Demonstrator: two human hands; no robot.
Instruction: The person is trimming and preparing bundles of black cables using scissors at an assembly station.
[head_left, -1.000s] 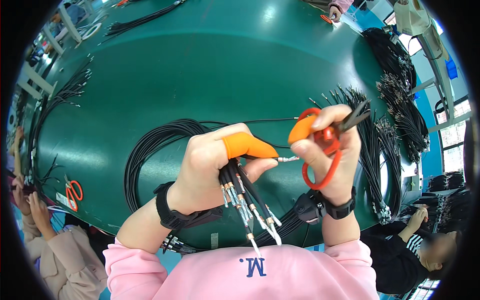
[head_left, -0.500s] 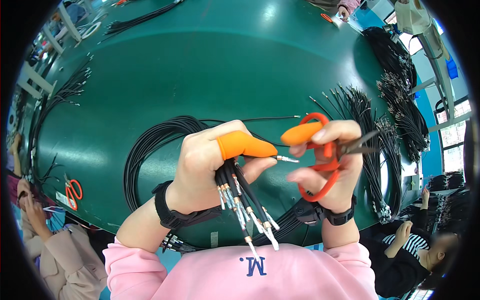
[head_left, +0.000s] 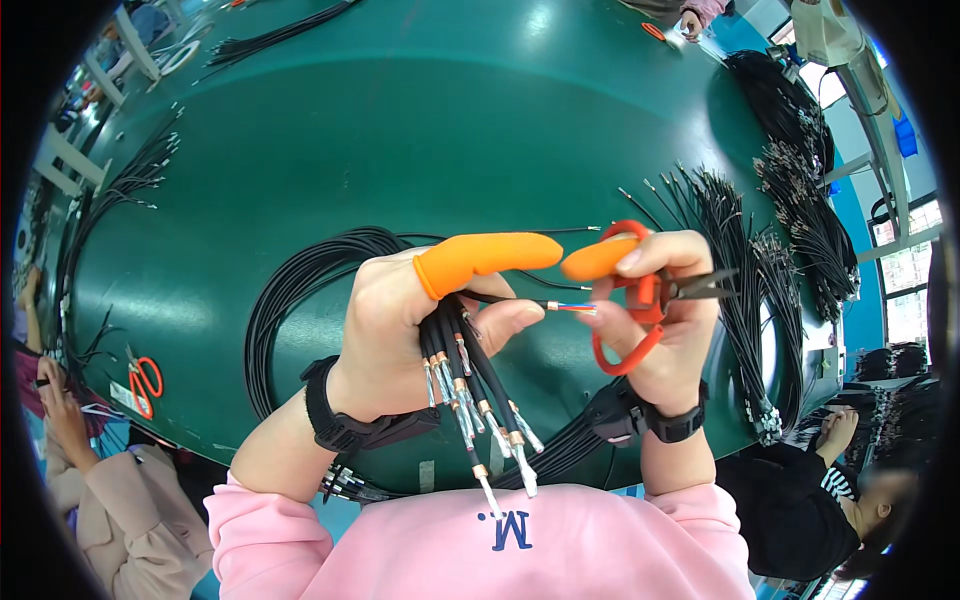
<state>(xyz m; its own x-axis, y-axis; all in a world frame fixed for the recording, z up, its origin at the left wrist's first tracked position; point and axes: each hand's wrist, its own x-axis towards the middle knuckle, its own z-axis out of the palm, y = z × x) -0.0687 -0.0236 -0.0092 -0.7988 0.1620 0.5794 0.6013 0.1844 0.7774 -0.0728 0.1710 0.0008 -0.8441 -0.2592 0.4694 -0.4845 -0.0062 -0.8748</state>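
Observation:
My left hand (head_left: 385, 300) wears an orange finger cot on its index finger, which is stretched out to the right. The hand is closed around several black cables (head_left: 488, 388), whose stripped, silvery ends hang toward my body. One cable end (head_left: 552, 305) sticks out to the right past my left thumb, showing thin blue and red wires. My right hand (head_left: 680, 330), also with an orange finger cot, holds red-handled scissors (head_left: 640, 295) in its palm, blades pointing right. Its thumb and index finger are apart, close to the coloured wires; whether the thumb touches them I cannot tell.
A coil of black cable (head_left: 265, 330) lies on the green table (head_left: 400, 140) behind my left hand. More cable bundles (head_left: 725, 220) lie at the right. Another pair of scissors (head_left: 147, 385) rests at the left edge. Other people sit on both sides.
The outer covering at the held cable's tip is opened out, and coloured wires now show. My left index finger has lifted and straightened. The right hand's scissors have shifted slightly left.

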